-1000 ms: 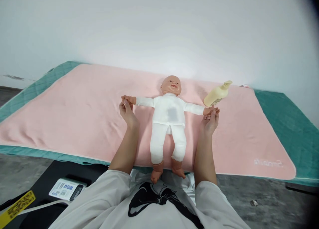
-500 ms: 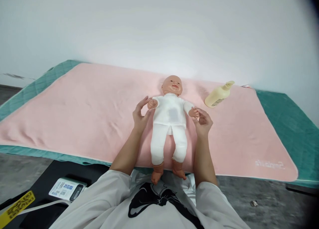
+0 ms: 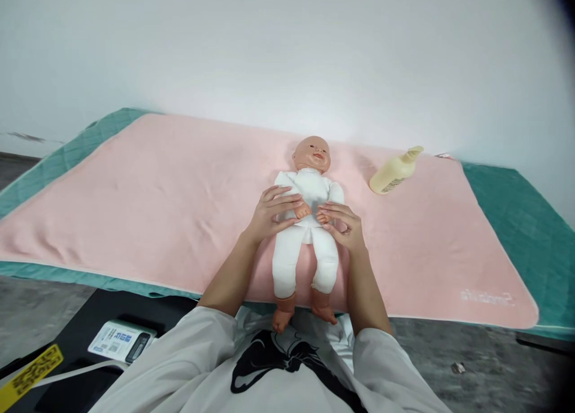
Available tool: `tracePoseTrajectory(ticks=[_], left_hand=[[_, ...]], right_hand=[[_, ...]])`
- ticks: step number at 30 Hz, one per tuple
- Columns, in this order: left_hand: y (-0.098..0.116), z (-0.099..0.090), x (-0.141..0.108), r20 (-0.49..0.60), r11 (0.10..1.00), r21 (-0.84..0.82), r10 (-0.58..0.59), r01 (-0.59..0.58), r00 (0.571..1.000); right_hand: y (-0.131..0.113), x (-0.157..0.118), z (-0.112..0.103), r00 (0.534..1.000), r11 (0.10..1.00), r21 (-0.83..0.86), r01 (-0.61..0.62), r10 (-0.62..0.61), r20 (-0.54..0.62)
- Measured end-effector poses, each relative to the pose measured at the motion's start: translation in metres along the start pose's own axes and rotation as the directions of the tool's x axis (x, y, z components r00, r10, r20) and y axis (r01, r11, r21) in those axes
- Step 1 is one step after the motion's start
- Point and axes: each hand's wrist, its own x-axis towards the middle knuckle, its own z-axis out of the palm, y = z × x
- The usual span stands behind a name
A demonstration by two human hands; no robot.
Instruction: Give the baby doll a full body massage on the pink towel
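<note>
A baby doll (image 3: 309,184) in a white top and trousers lies on its back on a pink mat (image 3: 157,197), head toward the wall and bare feet past the front edge. My left hand (image 3: 267,216) is closed around the doll's arm on the left side, fingers above and thumb below. On the other side, my right hand (image 3: 349,226) grips the doll's other hand between fingers and thumb. Both doll hands rest bent in over its belly, close together. My fingers partly cover its forearms.
A pale yellow pump bottle (image 3: 393,175) lies tilted right of the doll. Green quilted padding (image 3: 525,221) shows beneath the mat. At lower left, a white labelled box-like device (image 3: 117,340) with a cable sits on a black surface (image 3: 148,308). A white wall (image 3: 287,54) rises behind.
Both my hands have moved inward, bringing the doll's arms from out at its sides to folded over its belly. The doll's head has shifted very slightly right; the bottle stays put.
</note>
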Motion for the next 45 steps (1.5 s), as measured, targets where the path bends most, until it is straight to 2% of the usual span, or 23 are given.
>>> tracePoseTrajectory(ticks=[7, 14, 18, 21, 24, 27, 29, 32, 34, 35, 38, 41, 45], left_hand=[[0.000, 0.002, 0.000, -0.015, 0.998, 0.011, 0.058, -0.058, 0.998], [0.001, 0.003, 0.000, 0.027, 1.000, 0.020, 0.023, -0.023, 0.999], [-0.001, 0.003, 0.001, 0.000, 0.998, 0.018, 0.056, -0.056, 0.998], [-0.003, 0.004, 0.000, -0.009, 0.999, 0.028, 0.033, -0.033, 0.999], [-0.004, 0.003, -0.001, -0.029, 0.998, 0.058, -0.012, 0.013, 1.000], [-0.004, 0.002, -0.001, -0.086, 0.997, 0.075, -0.018, 0.025, 0.996], [-0.003, 0.001, -0.002, -0.144, 0.998, 0.046, -0.024, 0.031, 0.989], [-0.003, -0.001, -0.003, -0.258, 0.992, -0.067, -0.122, 0.108, 0.958], [-0.001, -0.002, -0.004, -0.344, 0.962, -0.177, -0.260, 0.210, 0.902], [0.001, -0.002, -0.003, -0.384, 0.932, -0.241, -0.347, 0.269, 0.856], [0.007, -0.005, 0.002, -0.468, 0.800, -0.433, -0.594, 0.415, 0.655], [0.008, -0.008, 0.008, -0.519, 0.700, -0.571, -0.712, 0.429, 0.472], [-0.009, -0.011, 0.004, -0.488, 0.566, -0.699, -0.824, 0.438, 0.287]], right_hand=[[-0.002, 0.002, 0.000, 0.999, 1.000, -0.009, -0.013, 0.013, 0.034], [0.000, 0.001, 0.002, 0.999, 1.000, -0.022, -0.010, 0.011, 0.031], [0.000, 0.002, 0.002, 0.999, 1.000, -0.020, -0.013, 0.014, 0.035], [0.000, 0.002, 0.001, 0.999, 0.999, -0.016, -0.035, 0.035, 0.011], [0.000, 0.001, 0.001, 0.995, 0.997, 0.032, -0.076, 0.077, -0.058], [0.003, -0.001, 0.001, 0.974, 0.985, 0.115, -0.125, 0.144, -0.174], [0.005, -0.001, 0.000, 0.939, 0.971, 0.179, -0.161, 0.207, -0.276], [0.009, 0.000, -0.002, 0.844, 0.939, 0.293, -0.180, 0.301, -0.445], [0.012, 0.002, -0.004, 0.765, 0.921, 0.360, -0.150, 0.339, -0.547], [0.014, 0.003, -0.006, 0.725, 0.913, 0.386, -0.133, 0.355, -0.591], [0.017, 0.005, -0.012, 0.606, 0.877, 0.464, -0.127, 0.439, -0.663], [0.021, 0.003, -0.018, 0.494, 0.811, 0.557, -0.177, 0.563, -0.663], [0.033, -0.004, -0.027, 0.300, 0.671, 0.703, -0.234, 0.738, -0.605]])
